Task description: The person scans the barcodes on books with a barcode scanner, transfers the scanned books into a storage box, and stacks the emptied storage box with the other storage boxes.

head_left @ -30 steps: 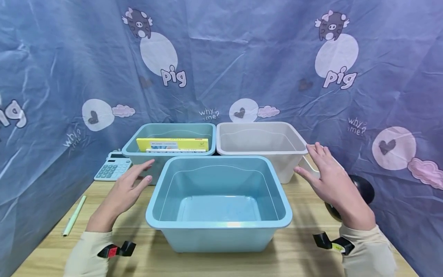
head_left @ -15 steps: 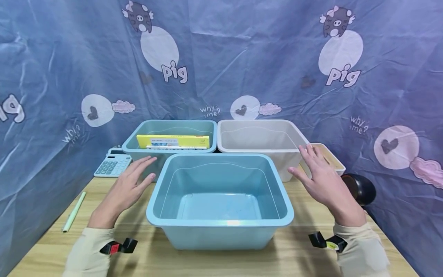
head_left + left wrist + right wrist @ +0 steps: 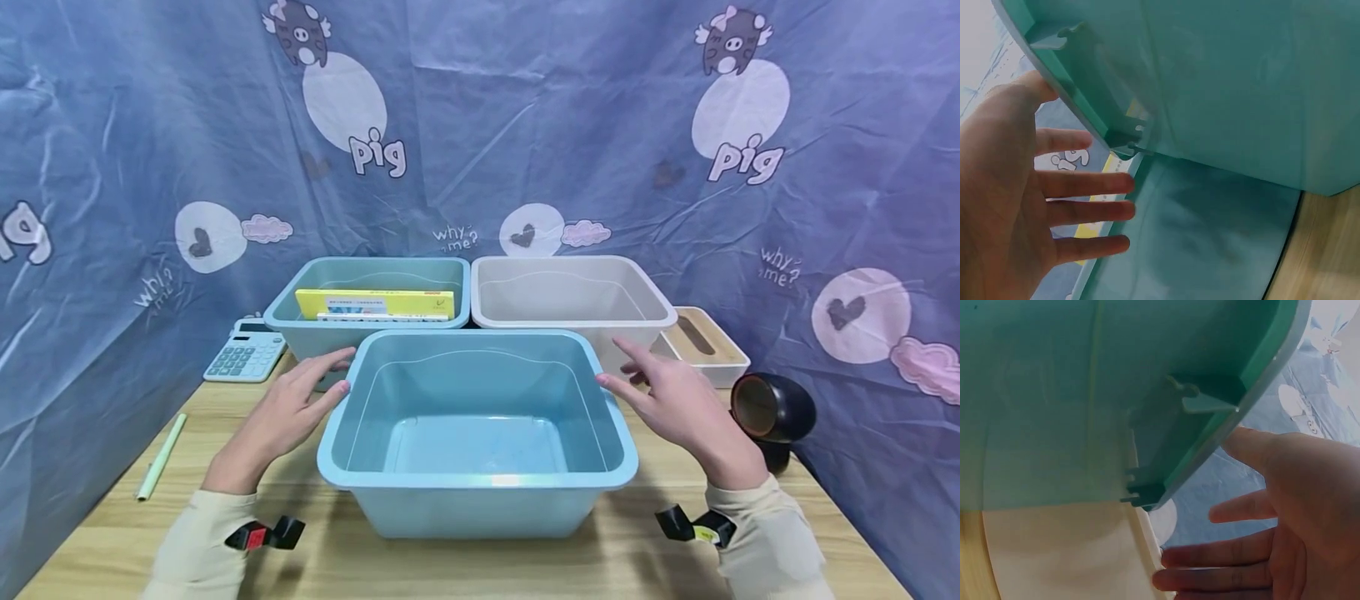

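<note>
In the head view a light blue plastic bin [image 3: 476, 508] stands on the table at the front centre, with nothing inside. My left hand [image 3: 288, 412] is at its left rim, and the left wrist view shows that hand's fingers [image 3: 1088, 184] straight and spread beside the rim, the thumb right at the edge. My right hand [image 3: 678, 408] is at the bin's right rim. Seen from the right wrist, its fingers [image 3: 1222, 553] are extended below the rim, and the thumb meets the rim's outer edge. Neither hand's fingers curl round the bin.
Behind stand a blue-green bin [image 3: 307, 325] holding a yellow book [image 3: 408, 304], and a grey-white bin [image 3: 573, 323]. A calculator [image 3: 247, 357] and a green pen [image 3: 161, 458] lie left. A wooden-lidded tissue box [image 3: 727, 350] and a black rounded object [image 3: 787, 408] are at right.
Both hands have moved inward to the front bin's rims, the right hand farther, leaving the tissue box more exposed. The head view has tilted slightly. The bins stay put.
</note>
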Available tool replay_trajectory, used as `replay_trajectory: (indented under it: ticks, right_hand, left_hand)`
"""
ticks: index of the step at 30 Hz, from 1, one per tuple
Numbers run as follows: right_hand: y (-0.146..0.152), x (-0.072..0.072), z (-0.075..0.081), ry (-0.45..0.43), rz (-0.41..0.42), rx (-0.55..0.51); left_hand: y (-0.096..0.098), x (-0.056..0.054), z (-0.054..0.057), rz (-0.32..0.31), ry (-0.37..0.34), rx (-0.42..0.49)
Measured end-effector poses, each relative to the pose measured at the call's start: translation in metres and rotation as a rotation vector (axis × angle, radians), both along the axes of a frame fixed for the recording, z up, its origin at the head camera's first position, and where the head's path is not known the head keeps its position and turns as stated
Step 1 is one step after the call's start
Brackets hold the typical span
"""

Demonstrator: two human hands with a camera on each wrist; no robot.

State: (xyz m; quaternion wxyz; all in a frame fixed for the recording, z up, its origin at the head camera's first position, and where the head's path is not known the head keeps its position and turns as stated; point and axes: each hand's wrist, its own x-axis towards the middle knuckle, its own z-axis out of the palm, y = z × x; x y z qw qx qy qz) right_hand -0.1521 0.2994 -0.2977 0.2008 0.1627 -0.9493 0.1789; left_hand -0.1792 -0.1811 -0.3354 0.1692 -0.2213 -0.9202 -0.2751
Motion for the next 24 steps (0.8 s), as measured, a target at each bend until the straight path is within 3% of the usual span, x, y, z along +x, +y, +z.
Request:
replay_trajectory:
  ticks: [5, 10, 16, 24]
  right_hand:
    - [-0.004, -0.002, -0.004, 0.001, 0.057, -0.014]
    - [-0.008, -0.003, -0.005, -0.055, 0.096, -0.08]
    - [-0.013, -0.001, -0.002, -0.113, 0.087, -0.154]
    - [-0.015, 0.0, -0.001, -0.144, 0.048, -0.201]
  left_hand:
    - [0.003, -0.001, -0.002, -0.031, 0.038, 0.039]
    - [0.006, 0.0, -0.004, -0.04, 0.087, 0.082]
    - [0.008, 0.002, -0.001, -0.073, 0.021, 0.205]
    - [0.006, 0.003, 0.0, -0.193, -0.006, 0.33]
